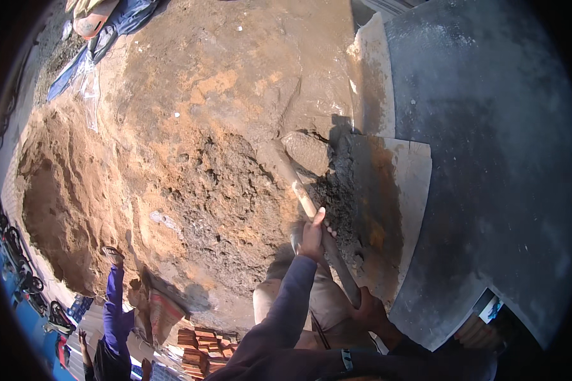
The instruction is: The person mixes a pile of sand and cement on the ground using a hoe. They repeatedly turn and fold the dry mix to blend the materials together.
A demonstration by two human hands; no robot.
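Note:
Both my hands grip a hoe with a long wooden handle [304, 198]. My left hand [313, 236] is closed around the middle of the handle, thumb pointing along it. Lower down, near the handle's end, my right hand [368, 310] is wrapped round it. At the far end the broad hoe blade [307, 152], coated in grey-brown mud, rests in a heap of wet mortar-like mix [340, 190]. Lumpy damp mix [219, 178] spreads to the left of the handle.
A dry sand pile [76, 190] lies left. Beside it stands a person in purple trousers [114, 305]. Stacked red bricks [203, 349] and a sack [165, 314] lie at lower left. A smooth grey surface [483, 159] fills the right. Parked motorcycles [19, 254] line the far left.

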